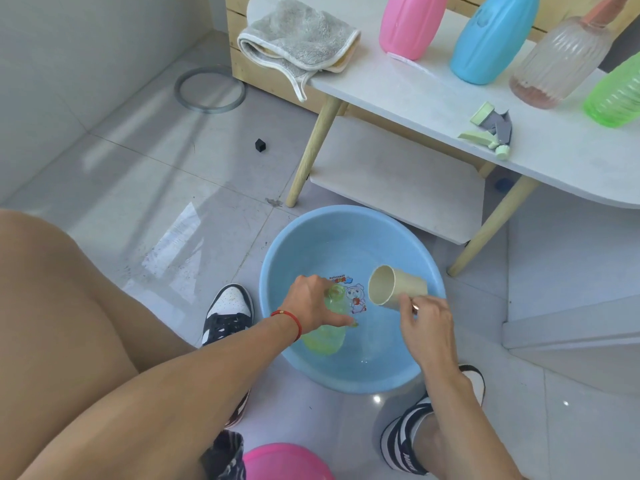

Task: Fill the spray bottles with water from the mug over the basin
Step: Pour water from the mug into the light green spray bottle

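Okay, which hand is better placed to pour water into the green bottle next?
Right. The right hand already holds the mug, tipped toward the green bottle, which the left hand grips over the basin.

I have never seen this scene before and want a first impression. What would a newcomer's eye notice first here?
First, the blue basin on the floor at the centre, where the left hand grips a green bottle and the right hand holds a beige mug tipped on its side toward it. Next, the colourful bottles on the white table at upper right: pink bottle, blue bottle.
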Action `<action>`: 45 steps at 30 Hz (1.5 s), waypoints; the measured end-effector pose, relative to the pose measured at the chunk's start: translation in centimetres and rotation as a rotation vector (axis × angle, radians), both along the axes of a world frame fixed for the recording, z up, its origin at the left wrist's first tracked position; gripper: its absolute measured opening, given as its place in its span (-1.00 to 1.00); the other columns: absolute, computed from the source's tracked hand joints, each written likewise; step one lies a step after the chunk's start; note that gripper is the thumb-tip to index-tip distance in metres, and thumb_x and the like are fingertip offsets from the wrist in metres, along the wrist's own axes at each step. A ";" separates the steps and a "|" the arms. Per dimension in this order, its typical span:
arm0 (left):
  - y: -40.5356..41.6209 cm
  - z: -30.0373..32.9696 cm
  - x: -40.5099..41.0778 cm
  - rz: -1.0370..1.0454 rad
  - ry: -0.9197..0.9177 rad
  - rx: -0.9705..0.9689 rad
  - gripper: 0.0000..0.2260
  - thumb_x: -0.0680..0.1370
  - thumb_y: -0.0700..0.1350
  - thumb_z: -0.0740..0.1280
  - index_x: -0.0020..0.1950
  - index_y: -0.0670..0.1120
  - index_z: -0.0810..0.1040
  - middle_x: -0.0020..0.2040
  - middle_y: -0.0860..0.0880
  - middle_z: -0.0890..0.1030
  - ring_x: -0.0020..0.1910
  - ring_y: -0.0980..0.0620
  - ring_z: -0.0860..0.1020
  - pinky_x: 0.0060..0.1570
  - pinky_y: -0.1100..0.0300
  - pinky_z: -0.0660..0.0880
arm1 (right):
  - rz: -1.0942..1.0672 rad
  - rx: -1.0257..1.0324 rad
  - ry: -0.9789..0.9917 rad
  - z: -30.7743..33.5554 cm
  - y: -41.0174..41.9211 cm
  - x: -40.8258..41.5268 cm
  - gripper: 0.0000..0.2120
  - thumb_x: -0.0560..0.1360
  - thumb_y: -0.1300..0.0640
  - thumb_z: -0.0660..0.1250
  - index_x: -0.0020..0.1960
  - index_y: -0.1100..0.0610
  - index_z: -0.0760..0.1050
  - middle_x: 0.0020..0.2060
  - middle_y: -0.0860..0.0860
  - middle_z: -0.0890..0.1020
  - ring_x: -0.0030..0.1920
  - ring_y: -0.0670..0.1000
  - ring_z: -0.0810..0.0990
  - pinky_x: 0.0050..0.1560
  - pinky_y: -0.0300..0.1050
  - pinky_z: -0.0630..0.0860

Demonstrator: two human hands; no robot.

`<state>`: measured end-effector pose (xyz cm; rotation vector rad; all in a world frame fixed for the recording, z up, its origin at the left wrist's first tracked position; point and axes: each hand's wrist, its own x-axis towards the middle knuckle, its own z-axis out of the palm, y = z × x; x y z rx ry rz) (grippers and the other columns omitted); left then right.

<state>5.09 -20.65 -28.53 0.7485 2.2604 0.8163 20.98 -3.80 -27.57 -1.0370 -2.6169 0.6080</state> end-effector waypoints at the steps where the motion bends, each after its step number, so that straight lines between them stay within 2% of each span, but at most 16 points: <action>1: -0.3 0.1 -0.1 0.016 -0.025 0.023 -0.57 0.24 0.19 0.65 -0.32 -0.02 0.49 -0.40 0.02 0.45 -0.36 0.08 0.42 -0.37 0.32 0.39 | 0.005 0.022 -0.088 -0.9 0.3 -0.1 -0.55 0.65 0.12 0.20 -0.39 0.22 0.49 -0.44 0.16 0.55 -0.18 0.27 0.55 -0.10 0.00 0.42; 2: -0.6 0.2 -0.3 0.033 -0.047 0.044 -0.56 0.24 0.17 0.66 -0.35 0.01 0.44 -0.43 0.08 0.39 -0.41 0.13 0.35 -0.41 0.34 0.33 | 0.029 0.081 -0.203 -2.0 0.4 -0.3 -0.54 0.63 0.12 0.14 -0.38 0.22 0.55 -0.47 0.16 0.56 -0.23 0.26 0.56 -0.09 0.01 0.43; 4: -1.1 0.1 -0.4 0.078 -0.102 0.075 -0.56 0.25 0.16 0.66 -0.32 -0.08 0.50 -0.43 0.08 0.38 -0.43 0.10 0.31 -0.43 0.34 0.29 | 0.072 0.159 -0.477 -3.5 -0.1 -1.0 -0.71 0.53 0.24 0.24 -0.32 0.13 0.62 -0.47 0.10 0.60 -0.25 0.19 0.58 -0.07 0.00 0.45; 6: -1.7 -0.3 -0.4 0.129 -0.170 0.097 -0.54 0.25 0.16 0.66 -0.21 -0.16 0.58 -0.41 0.06 0.39 -0.43 0.10 0.32 -0.42 0.30 0.30 | 0.031 0.152 -0.616 -4.8 -1.2 -1.4 -0.81 0.39 0.38 0.37 -0.23 0.11 0.64 -0.38 0.10 0.62 -0.09 0.17 0.57 -0.20 -0.04 0.51; 8: -2.3 -0.6 -0.4 0.177 -0.221 0.114 -0.52 0.26 0.19 0.64 -0.16 -0.16 0.59 -0.41 0.09 0.35 -0.43 0.10 0.30 -0.40 0.27 0.27 | -0.019 0.096 -0.665 -6.3 -1.9 -1.7 -0.76 0.43 0.37 0.31 -0.07 0.09 0.66 -0.21 0.08 0.67 0.15 0.17 0.50 -0.17 -0.10 0.55; 12: -2.9 -0.8 -0.1 0.239 -0.359 0.164 -0.71 0.36 0.11 0.62 -0.14 -0.03 0.65 -0.47 0.23 0.45 -0.45 0.21 0.40 -0.33 0.37 0.34 | 0.128 -0.092 -0.511 -8.7 -1.5 -1.7 -0.60 0.54 0.32 0.06 0.00 0.03 0.64 -0.13 0.02 0.66 0.24 0.13 0.43 0.08 -0.14 0.52; 15: -2.9 -0.7 -0.2 0.258 -0.401 0.190 -0.66 0.34 0.14 0.63 -0.04 -0.03 0.71 -0.27 0.22 0.66 -0.31 0.17 0.59 -0.16 0.25 0.56 | 0.198 -0.320 -0.324 -7.9 -1.8 -2.2 -0.76 0.58 0.28 0.25 -0.17 0.18 0.64 -0.22 0.07 0.58 0.14 0.03 0.39 0.08 -0.11 0.48; 18: -2.6 -0.6 -0.4 0.341 -0.408 0.185 -0.49 0.22 0.31 0.63 -0.04 -0.03 0.72 -0.24 0.09 0.67 -0.25 0.03 0.63 -0.08 0.10 0.60 | -0.056 -0.600 -0.068 -6.8 -1.7 -2.7 -0.58 0.57 -0.01 0.25 -0.29 0.25 0.64 -0.34 0.03 0.59 -0.19 0.03 0.55 -0.12 -0.09 0.46; 21: -2.3 0.2 -0.6 0.364 -0.453 0.207 -0.54 0.24 0.28 0.62 -0.08 -0.02 0.74 -0.14 -0.01 0.72 -0.14 0.01 0.69 0.04 0.04 0.61 | -0.317 -1.031 0.138 -5.9 -1.1 -2.9 -0.70 0.59 0.17 0.32 -0.26 0.27 0.64 -0.20 0.09 0.77 -0.07 0.05 0.76 0.27 0.05 0.58; 24: -1.7 1.0 -0.8 0.348 -0.461 0.242 -0.62 0.32 0.15 0.61 -0.11 -0.13 0.69 -0.25 0.06 0.64 -0.25 0.09 0.61 -0.09 0.10 0.57 | -0.412 -1.184 0.365 -3.8 -0.7 -2.5 -0.73 0.56 0.30 0.30 -0.31 0.34 0.51 -0.25 0.25 0.72 -0.08 0.15 0.77 0.31 0.20 0.58; 28: -1.1 1.4 -0.8 0.295 -0.328 0.240 -0.63 0.32 0.13 0.59 -0.15 -0.12 0.61 -0.30 0.11 0.57 -0.32 0.13 0.52 -0.22 0.21 0.48 | -0.383 -1.108 0.421 -0.3 -0.4 -1.9 -0.61 0.56 0.29 0.30 -0.43 0.20 0.62 -0.30 0.20 0.71 -0.15 0.12 0.76 0.32 0.23 0.57; 31: -0.4 1.4 -0.5 0.240 -0.127 0.189 -0.52 0.24 0.17 0.56 -0.16 -0.18 0.54 -0.36 0.06 0.46 -0.38 0.08 0.39 -0.33 0.17 0.40 | -0.338 -0.940 0.389 2.5 -0.1 -1.4 -0.67 0.58 0.17 0.35 -0.33 0.19 0.67 -0.25 0.09 0.75 -0.13 0.07 0.78 0.31 0.13 0.54; 34: 0.1 1.5 0.1 0.137 0.061 0.173 -0.52 0.24 0.15 0.57 -0.19 -0.20 0.49 -0.34 0.02 0.40 -0.36 0.04 0.33 -0.37 0.16 0.33 | -0.338 -0.748 0.353 5.0 -0.3 -1.1 -0.66 0.55 0.04 0.43 -0.35 0.17 0.63 -0.31 0.01 0.74 -0.13 0.03 0.77 0.02 -0.06 0.49; 39: 0.7 1.7 0.7 0.056 0.165 0.150 -0.55 0.29 0.09 0.58 -0.12 -0.20 0.50 -0.20 -0.08 0.52 -0.25 -0.04 0.44 -0.24 0.10 0.43 | -0.281 -0.497 0.318 7.6 -0.7 -0.9 -0.65 0.53 0.07 0.43 -0.42 0.13 0.62 -0.38 -0.02 0.72 -0.23 0.13 0.68 -0.31 -0.21 0.42; 42: 0.9 1.7 0.8 0.039 0.182 0.148 -0.58 0.29 0.08 0.56 -0.13 -0.17 0.48 -0.21 -0.02 0.46 -0.26 -0.02 0.40 -0.28 0.14 0.39 | -0.205 -0.353 0.319 8.2 -0.8 -0.8 -0.63 0.51 0.00 0.40 -0.31 0.28 0.61 -0.32 0.26 0.63 -0.23 0.27 0.55 -0.31 -0.11 0.38; 45: 1.0 1.8 0.8 0.039 0.187 0.166 -0.59 0.29 0.08 0.56 -0.15 -0.14 0.44 -0.23 0.04 0.41 -0.27 0.00 0.38 -0.34 0.24 0.28 | -0.144 -0.219 0.317 8.8 -1.4 -1.0 -0.56 0.46 -0.07 0.36 -0.33 0.32 0.55 -0.41 0.16 0.59 -0.33 0.16 0.49 -0.29 -0.02 0.42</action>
